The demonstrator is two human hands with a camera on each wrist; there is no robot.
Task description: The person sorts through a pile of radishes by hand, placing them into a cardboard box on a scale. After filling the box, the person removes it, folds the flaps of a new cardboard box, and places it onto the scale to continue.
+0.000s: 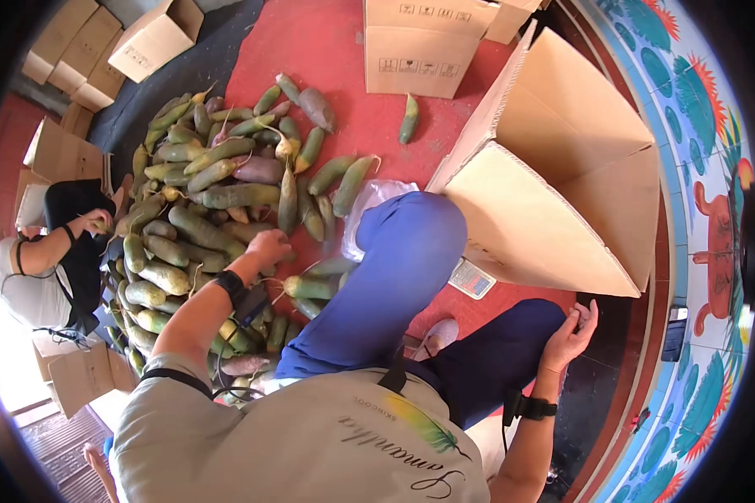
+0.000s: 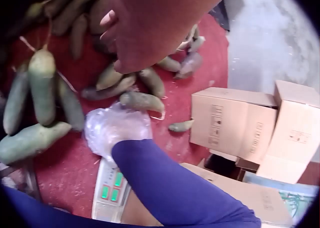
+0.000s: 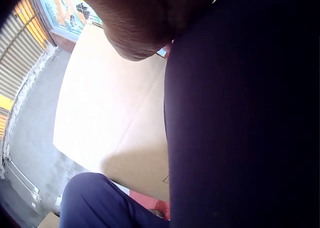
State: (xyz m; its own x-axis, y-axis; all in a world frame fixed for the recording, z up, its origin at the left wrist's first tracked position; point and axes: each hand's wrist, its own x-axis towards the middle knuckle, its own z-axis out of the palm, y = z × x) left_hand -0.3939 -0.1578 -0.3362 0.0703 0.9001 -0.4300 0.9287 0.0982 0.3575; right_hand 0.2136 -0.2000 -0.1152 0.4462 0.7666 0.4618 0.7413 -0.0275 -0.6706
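A large heap of green and purplish radishes [image 1: 201,230] lies on the red mat. Over its right side is my left hand [image 1: 268,250], back of the hand up and fingers loosely bent, with no radish visible in it. In the left wrist view the same hand [image 2: 145,28] is above the mat, near several radishes [image 2: 42,88]. My right hand [image 1: 572,337] rests palm up by my right knee, fingers relaxed and empty; in the right wrist view it is mostly hidden behind the dark trouser leg [image 3: 240,118].
A tall open carton [image 1: 554,218] stands in front of my right knee. A scale [image 1: 471,278] and a plastic bag [image 1: 377,205] are beside my left knee. One radish [image 1: 408,119] lies apart near another carton [image 1: 419,63]. Another person [image 1: 38,281] sits left of the heap.
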